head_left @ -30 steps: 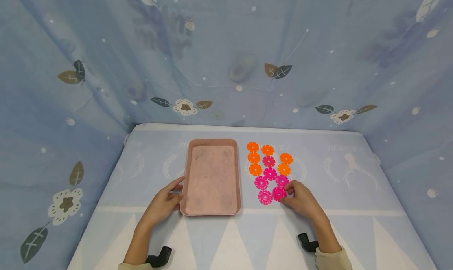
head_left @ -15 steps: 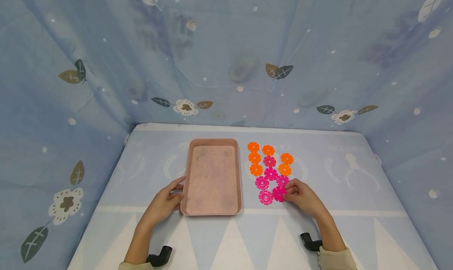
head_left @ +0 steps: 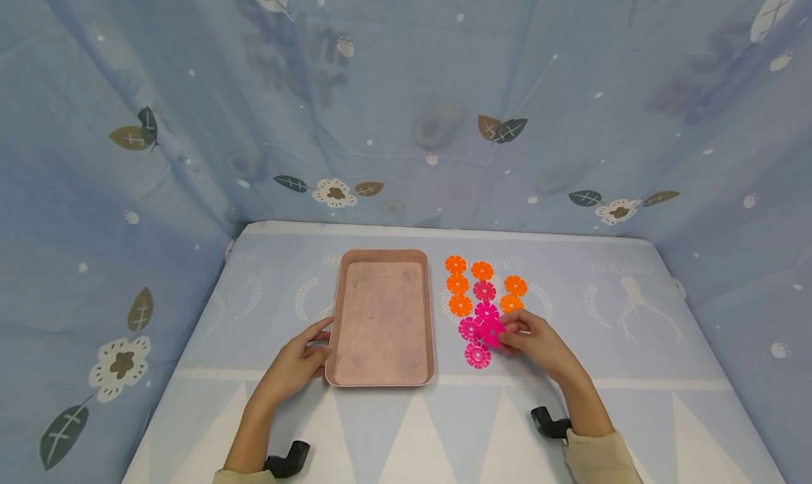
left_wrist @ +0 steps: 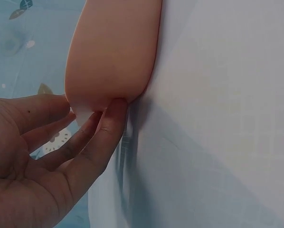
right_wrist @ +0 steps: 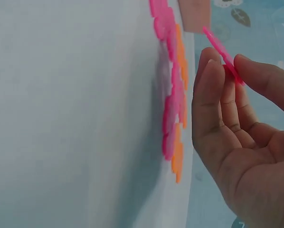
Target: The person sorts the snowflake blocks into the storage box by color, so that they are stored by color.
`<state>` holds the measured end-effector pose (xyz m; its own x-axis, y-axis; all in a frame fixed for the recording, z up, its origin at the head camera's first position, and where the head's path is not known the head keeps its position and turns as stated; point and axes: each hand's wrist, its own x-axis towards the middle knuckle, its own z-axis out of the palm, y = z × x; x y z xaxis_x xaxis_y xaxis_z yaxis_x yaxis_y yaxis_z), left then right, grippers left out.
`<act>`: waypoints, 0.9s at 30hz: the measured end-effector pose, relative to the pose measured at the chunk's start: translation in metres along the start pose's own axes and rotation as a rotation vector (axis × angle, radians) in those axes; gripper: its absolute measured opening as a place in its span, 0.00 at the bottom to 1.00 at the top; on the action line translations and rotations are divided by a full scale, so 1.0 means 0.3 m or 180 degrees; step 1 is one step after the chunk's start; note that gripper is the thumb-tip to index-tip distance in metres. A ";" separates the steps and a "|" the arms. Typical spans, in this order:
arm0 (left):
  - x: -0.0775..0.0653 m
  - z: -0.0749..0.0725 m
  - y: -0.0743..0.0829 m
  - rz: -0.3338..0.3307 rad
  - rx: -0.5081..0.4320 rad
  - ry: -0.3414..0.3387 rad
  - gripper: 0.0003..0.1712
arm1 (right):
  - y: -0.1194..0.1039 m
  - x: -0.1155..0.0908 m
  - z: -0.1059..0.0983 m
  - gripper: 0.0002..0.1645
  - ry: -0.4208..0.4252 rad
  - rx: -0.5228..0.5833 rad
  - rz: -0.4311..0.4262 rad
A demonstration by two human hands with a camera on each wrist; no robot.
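Observation:
My right hand (head_left: 536, 343) pinches a pink flower-shaped disc (right_wrist: 222, 51) between thumb and fingertips, raised above the table. In the head view this disc overlaps the other pink flower discs (head_left: 478, 355), several of which lie flat in a cluster right of the tray. Part of that cluster is hidden by the disc and the hand. My left hand (head_left: 293, 361) rests at the left side of a pinkish-brown rectangular tray (head_left: 380, 322). In the left wrist view its fingertips touch the tray's outer wall, fingers spread and relaxed.
Several orange flower discs (head_left: 457, 284) lie beyond the pink ones, some in a column close to the tray's right side. A patterned cloth covers the table (head_left: 634, 343). Blue curtains (head_left: 406, 118) enclose the back and sides. Black curved pieces (head_left: 550, 423) sit at both wrists.
The right hand has lifted a pink disc from the near right of the cluster and shifted it left and away from me. The left hand and tray stay put.

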<state>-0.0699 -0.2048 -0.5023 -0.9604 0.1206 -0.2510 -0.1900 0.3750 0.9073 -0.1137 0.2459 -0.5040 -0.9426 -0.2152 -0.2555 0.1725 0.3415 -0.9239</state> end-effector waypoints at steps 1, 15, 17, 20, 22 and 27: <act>0.000 0.000 0.000 0.0007 -0.0004 -0.0004 0.32 | -0.009 0.009 0.004 0.18 -0.0011 0.0014 -0.0010; -0.002 0.002 -0.004 0.0000 -0.0024 0.0010 0.32 | -0.191 0.185 0.086 0.23 -0.0250 0.0333 -0.0162; -0.004 0.001 -0.004 0.0008 -0.0022 0.0025 0.32 | -0.205 0.219 0.101 0.23 -0.0270 0.0332 -0.0193; -0.005 -0.002 -0.005 0.0035 -0.0027 0.0029 0.32 | -0.242 0.258 0.130 0.21 -0.0307 0.0414 -0.0224; -0.004 -0.002 -0.007 0.0044 -0.0043 0.0025 0.32 | -0.267 0.287 0.153 0.19 -0.0332 0.0489 -0.0250; -0.003 -0.003 -0.012 0.0055 -0.0052 0.0022 0.32 | -0.326 0.367 0.230 0.17 -0.0437 0.0807 -0.0344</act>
<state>-0.0686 -0.2070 -0.5051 -0.9649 0.1206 -0.2331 -0.1767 0.3578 0.9169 -0.2145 0.1256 -0.4614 -0.9148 -0.3654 -0.1720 0.1554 0.0745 -0.9850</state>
